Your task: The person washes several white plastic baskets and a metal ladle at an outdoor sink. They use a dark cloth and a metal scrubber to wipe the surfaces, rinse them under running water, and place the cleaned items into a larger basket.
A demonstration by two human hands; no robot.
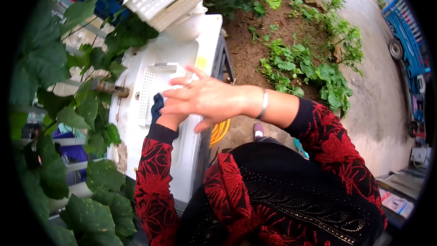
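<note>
My right hand [211, 99] is held in the air over a white outdoor sink [184, 159], its fingers apart and slightly blurred, with nothing in it. A silvery bracelet [264, 104] circles that wrist. Below it and partly covered by its fingers is my left hand [172, 114]; its fingers are mostly hidden. Right beside the left hand lies a dark blue cloth [157, 105], and whether the hand grips it cannot be seen. A white perforated plastic basket [146, 89] sits in the sink under both hands, its right side hidden.
White plastic baskets [167, 1] are stacked on a white container [189, 27] at the sink's far end. A pipe stub [111, 89] juts in among large leaves [92, 215]. A yellow hose [220, 131] hangs by the sink's right side. Garden plants [304, 61] grow beyond.
</note>
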